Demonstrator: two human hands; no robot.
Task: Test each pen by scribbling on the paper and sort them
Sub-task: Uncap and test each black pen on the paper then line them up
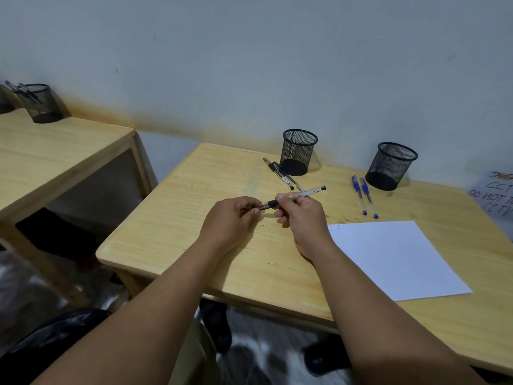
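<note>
A clear pen with a black grip [301, 194] is held level above the wooden table [194, 218]. My right hand [302, 215] grips its barrel. My left hand [231, 218] pinches the tip end, where the cap is. The white paper [397, 257] lies to the right with a small scribble at its top left corner. Two black pens [280, 175] lie beside the left mesh cup [298, 151]. Two blue pens [363, 195] lie beside the right mesh cup [391, 165].
A handwritten sign [497, 194] lies at the table's far right edge. A second wooden table [55, 151] stands to the left with another mesh cup [41, 102] holding several items. The wall runs right behind both cups. Shoes and floor show below the table's front edge.
</note>
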